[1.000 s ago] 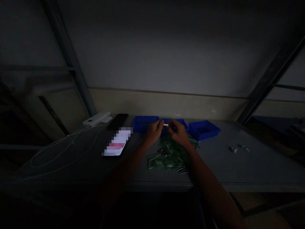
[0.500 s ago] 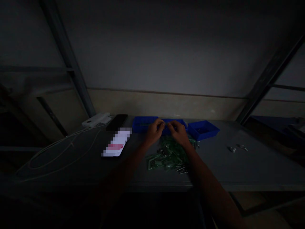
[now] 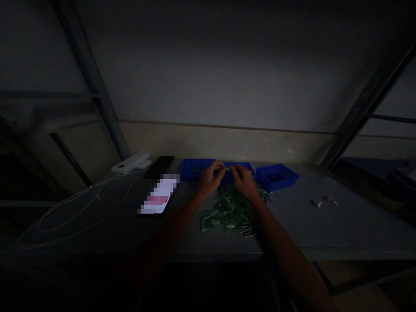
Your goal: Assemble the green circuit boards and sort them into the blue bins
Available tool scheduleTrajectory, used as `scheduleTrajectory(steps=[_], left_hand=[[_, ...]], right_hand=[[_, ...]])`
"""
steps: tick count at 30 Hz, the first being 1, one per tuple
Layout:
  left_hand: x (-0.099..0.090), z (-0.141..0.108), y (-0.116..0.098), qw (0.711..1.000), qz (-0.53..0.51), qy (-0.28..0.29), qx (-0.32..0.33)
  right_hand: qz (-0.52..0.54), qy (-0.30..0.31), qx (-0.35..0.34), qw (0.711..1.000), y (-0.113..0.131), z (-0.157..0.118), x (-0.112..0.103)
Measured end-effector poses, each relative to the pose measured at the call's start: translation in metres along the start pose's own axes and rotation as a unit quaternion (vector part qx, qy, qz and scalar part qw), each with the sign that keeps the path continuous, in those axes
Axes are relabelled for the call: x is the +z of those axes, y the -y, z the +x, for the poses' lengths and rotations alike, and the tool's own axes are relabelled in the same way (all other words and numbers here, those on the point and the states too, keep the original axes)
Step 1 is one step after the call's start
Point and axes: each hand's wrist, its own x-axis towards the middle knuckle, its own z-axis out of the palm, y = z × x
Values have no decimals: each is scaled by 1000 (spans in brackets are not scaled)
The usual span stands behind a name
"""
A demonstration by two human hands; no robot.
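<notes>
My left hand [image 3: 211,177] and my right hand [image 3: 242,178] meet almost fingertip to fingertip over the front of the middle blue bin [image 3: 248,166]. Fingers of both hands are pinched together on something small and pale between them, too dim and tiny to name. Below my hands lies a heap of small green plastic packets [image 3: 227,216], partly covered by my right forearm. Several thin metal pins [image 3: 248,229] stick out at the heap's near edge. The left blue bin [image 3: 197,164] stands just beyond my left hand.
A third blue bin [image 3: 277,177] sits to the right. Two small metal parts [image 3: 316,203] lie farther right on the grey table [image 3: 351,225]. At left are a lit phone [image 3: 160,195], a dark phone-like slab [image 3: 160,167], a white power strip [image 3: 131,163] and loose cables [image 3: 97,197].
Both hands stay over the middle bin, with only slight finger movement. The small pale thing between the fingertips shows a little more now.
</notes>
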Motion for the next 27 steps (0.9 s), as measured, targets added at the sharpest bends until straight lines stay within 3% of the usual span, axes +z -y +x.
scheduleTrajectory(steps=[7,16,19,24,27], left_hand=[[-1,1,1,1000,29,-6,6],[-3,1,-4,996,75,-7,-41],[-1,1,-1,995,80,36,-49],[4,-2,8,973,158,164,-33],[5,-3,13,965,172,198,-12]], right_hand=[[21,4,6,1000,2,-1,-1],[-4,27,-17,999,4,-1,-1],[-49,2,13,999,-1,1,0],[-131,-49,110,984,-13,4,-2],[-173,-60,146,972,-17,4,-4]])
